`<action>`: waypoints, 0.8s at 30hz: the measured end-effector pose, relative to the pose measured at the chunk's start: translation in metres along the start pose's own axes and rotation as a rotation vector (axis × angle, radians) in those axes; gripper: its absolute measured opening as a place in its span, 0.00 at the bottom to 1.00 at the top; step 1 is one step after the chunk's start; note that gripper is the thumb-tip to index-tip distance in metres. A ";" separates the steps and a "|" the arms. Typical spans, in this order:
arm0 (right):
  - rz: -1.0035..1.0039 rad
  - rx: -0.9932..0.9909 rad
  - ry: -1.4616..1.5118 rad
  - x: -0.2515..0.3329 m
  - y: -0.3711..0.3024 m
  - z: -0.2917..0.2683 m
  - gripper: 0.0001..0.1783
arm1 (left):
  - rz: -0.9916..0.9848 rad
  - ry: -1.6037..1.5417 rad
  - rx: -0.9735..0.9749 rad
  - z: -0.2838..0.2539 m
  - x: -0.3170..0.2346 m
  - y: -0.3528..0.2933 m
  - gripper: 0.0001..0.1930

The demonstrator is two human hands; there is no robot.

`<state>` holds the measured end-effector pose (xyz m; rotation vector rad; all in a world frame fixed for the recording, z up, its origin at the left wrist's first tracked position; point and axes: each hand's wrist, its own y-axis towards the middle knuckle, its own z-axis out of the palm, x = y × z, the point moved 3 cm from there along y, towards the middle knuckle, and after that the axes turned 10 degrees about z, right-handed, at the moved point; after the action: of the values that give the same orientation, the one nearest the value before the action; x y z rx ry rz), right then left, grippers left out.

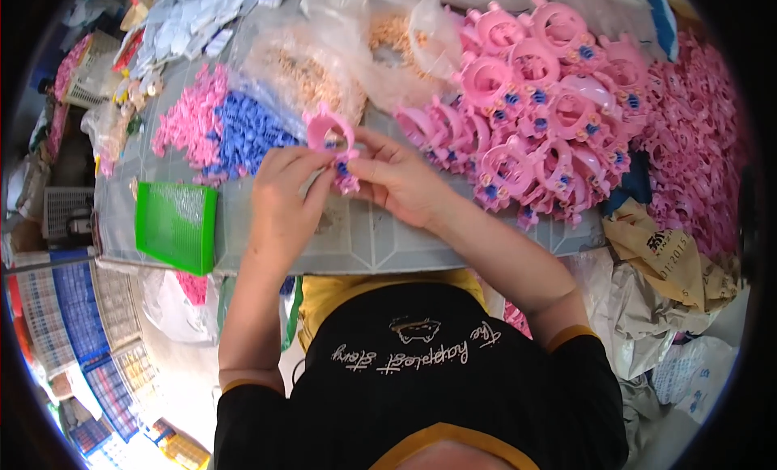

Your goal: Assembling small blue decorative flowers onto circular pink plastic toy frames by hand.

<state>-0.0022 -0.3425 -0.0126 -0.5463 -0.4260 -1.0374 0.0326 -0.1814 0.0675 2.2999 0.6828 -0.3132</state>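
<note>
Both of my hands meet above the near part of the table, pinching one pink plastic toy part (346,177). It has a round open ring with small ears at the top and a lower stem with a small blue piece on it. My left hand (283,187) grips the stem from the left, fingers closed. On the other side my right hand (396,177) has thumb and fingers closed round the same part. Fingers hide some of the stem. A pile of similar pink ring-shaped parts (534,65), many bearing blue pieces, lies close to my right hand.
Left of my hands are loose pink pieces (194,118), blue pieces (247,134) and a green tray (174,227). Beyond lie clear bags with peach-coloured bits (303,77). A large heap of pink parts (696,138) rises at far right, above a brown paper bag (668,251).
</note>
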 end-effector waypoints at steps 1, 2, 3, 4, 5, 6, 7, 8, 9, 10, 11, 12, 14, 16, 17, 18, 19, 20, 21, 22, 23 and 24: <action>0.038 0.012 0.065 -0.004 0.003 -0.001 0.27 | -0.021 0.021 0.067 0.000 0.002 0.005 0.10; 0.017 0.011 0.054 -0.002 0.004 -0.002 0.27 | 0.002 0.019 0.059 -0.001 0.001 0.016 0.10; 0.072 0.030 0.056 -0.005 0.003 -0.002 0.27 | -0.011 0.055 -0.003 -0.007 -0.003 0.028 0.10; 0.126 0.047 0.059 -0.007 0.003 -0.003 0.27 | -0.025 0.088 -0.066 -0.010 -0.005 0.037 0.11; 0.177 0.013 0.046 -0.008 0.004 -0.006 0.26 | -0.007 0.078 -0.066 -0.006 -0.005 0.050 0.11; 0.167 0.010 0.041 -0.008 0.005 -0.006 0.26 | -0.002 0.028 -0.094 0.000 -0.003 0.064 0.10; 0.207 0.002 0.023 -0.008 0.005 -0.005 0.26 | 0.002 -0.020 -0.123 0.005 0.000 0.080 0.09; 0.248 -0.008 0.005 -0.008 0.005 -0.005 0.26 | 0.073 0.002 -0.080 0.019 0.005 0.094 0.08; 0.227 -0.009 0.013 -0.008 0.006 -0.006 0.25 | 0.145 0.022 -0.038 0.037 0.017 0.108 0.07; 0.218 -0.012 0.005 -0.008 0.007 -0.005 0.25 | 0.215 0.094 0.011 0.057 0.033 0.122 0.08; 0.223 -0.012 -0.013 -0.009 0.007 -0.002 0.24 | 0.279 0.172 0.058 0.075 0.049 0.133 0.09; 0.225 -0.018 -0.029 -0.009 0.006 -0.001 0.22 | 0.263 0.309 0.168 0.090 0.059 0.144 0.11; 0.210 0.002 -0.067 -0.011 0.007 -0.001 0.21 | 0.248 0.449 0.266 0.110 0.073 0.163 0.12; 0.194 0.020 -0.100 -0.013 0.009 -0.004 0.19 | 0.101 0.708 0.359 0.127 0.089 0.176 0.12; 0.203 0.025 -0.119 -0.014 0.009 -0.005 0.17 | 0.105 0.709 0.353 0.133 0.093 0.176 0.12; 0.212 0.029 -0.132 -0.014 0.009 -0.005 0.15 | 0.120 0.754 0.406 0.138 0.093 0.174 0.11; 0.209 0.032 -0.139 -0.014 0.008 -0.004 0.15 | 0.132 0.801 0.460 0.141 0.095 0.173 0.11; 0.207 0.033 -0.138 -0.012 0.008 -0.004 0.15 | 0.134 0.803 0.461 0.142 0.098 0.173 0.11; 0.221 0.021 -0.142 -0.012 0.008 -0.005 0.16 | 0.100 0.652 0.530 0.141 0.095 0.174 0.10; 0.236 0.009 -0.145 -0.013 0.008 -0.005 0.17 | 0.063 0.500 0.598 0.139 0.092 0.174 0.10; 0.231 0.007 -0.136 -0.013 0.009 -0.006 0.17 | 0.069 0.499 0.606 0.136 0.087 0.171 0.10; 0.237 0.004 -0.140 -0.012 0.010 -0.006 0.17 | 0.088 0.397 0.554 0.131 0.081 0.169 0.09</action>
<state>0.0012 -0.3338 -0.0265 -0.6515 -0.4745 -0.7739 0.1899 -0.3440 0.0360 2.9578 0.7515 0.0086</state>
